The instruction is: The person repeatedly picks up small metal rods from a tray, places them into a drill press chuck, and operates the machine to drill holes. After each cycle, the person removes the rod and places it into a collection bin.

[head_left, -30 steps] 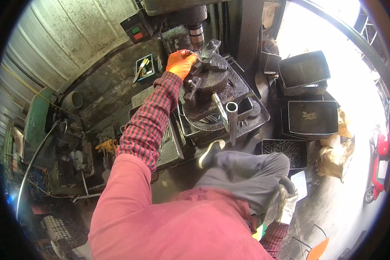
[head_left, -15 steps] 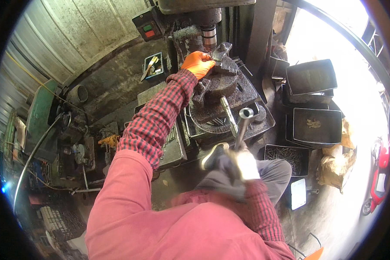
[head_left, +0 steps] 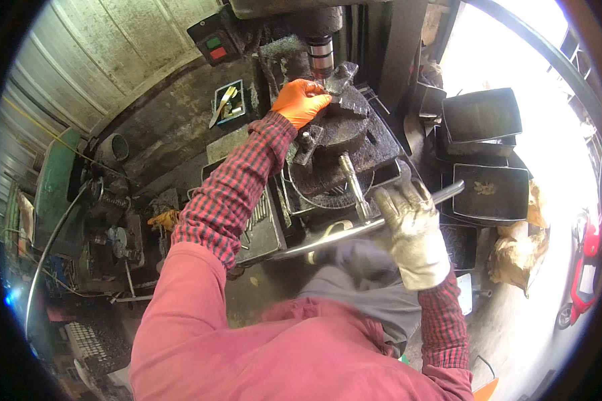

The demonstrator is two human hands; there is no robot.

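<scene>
My left hand, in an orange glove, is at the jaws of a dark machine vise, below the chuck of a drill press. Thumb and fingertips are pinched together; whatever they hold is hidden. My right hand, in a dirty whitish work glove, has its fingers stretched out and apart. A long metal bar runs slanting beneath it, past the outer end of the vise's screw. Whether the palm touches the bar cannot be made out.
Right of the press stand stacked dark metal trays and another tray with a small pale heap. A small box holding a brush is behind my left forearm. A switch box with green and red buttons hangs at upper left.
My right hand has opened and moved up and right. The ring-ended tool it held upright no longer shows that way; a long bar now lies crosswise. My left hand stays at the vise.
</scene>
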